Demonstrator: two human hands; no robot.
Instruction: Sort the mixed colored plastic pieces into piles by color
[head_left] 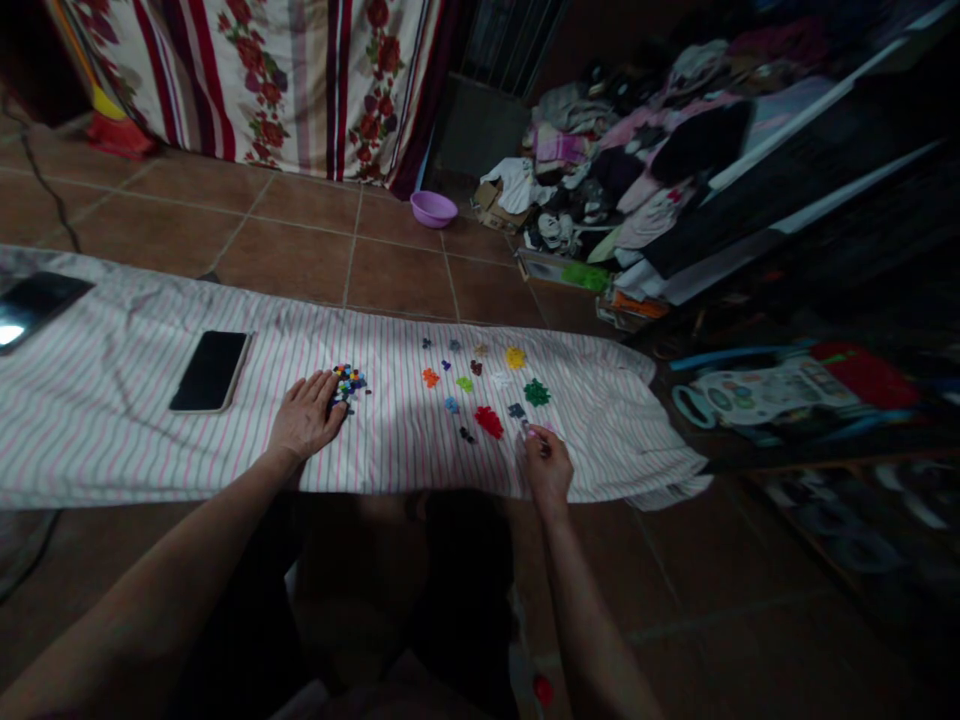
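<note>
- A striped cloth (405, 440) is covering a long counter, its right end hanging in loose folds.
- The left hand (306, 415) is lying palm down and unclenched, its fingers touching a mixed heap of small coloured pieces (349, 381), midway between the counter's near and far edges.
- The right hand (550, 465) is hovering or resting by the near edge, fingertips drawn together (whether they are gripping a piece, I cannot tell).
- Just beyond those fingertips, a dark grey cluster (517, 410) is sitting beside a red pile (489, 421).
- Toward the right end, a green pile (536, 391) is lying; a yellow pile (515, 357) is sitting closer to the far edge.
- Toward the left end, a black-screened phone (211, 372) is lying flat.
</note>
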